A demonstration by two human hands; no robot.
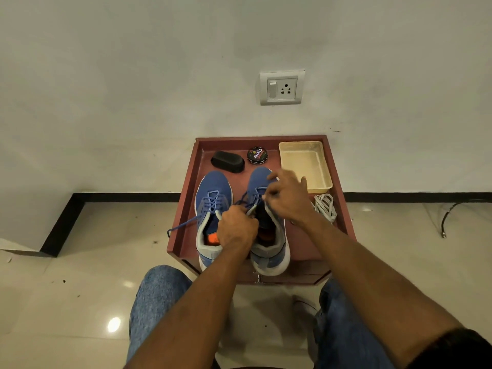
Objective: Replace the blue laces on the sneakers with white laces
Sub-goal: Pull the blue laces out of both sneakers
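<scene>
Both forearms reach forward over the knees to the right sneaker on a small red table set against the wall. The left hand is curled into a fist at the shoe's collar, knuckles up, gripping the blue lace where it leaves the upper eyelets. The right hand arches over the shoe's tongue with the wrist raised, fingertips bent down and pinching the same lace near the eyelets; exactly which strand it pinches cannot be made out. The left sneaker stands just beside the right one, toes toward the wall, still laced in blue, with one loose lace end trailing across the table's raised left rim and hanging off it. The white laces lie bundled near the right rim, just beside the right wrist. Behind them a shallow cream tray fills the far right corner; a polish tin and a black brush sit along the far edge beyond the toes. The heels of both shoes reach the table's near edge, and bare red surface shows to the right of the right sneaker.
</scene>
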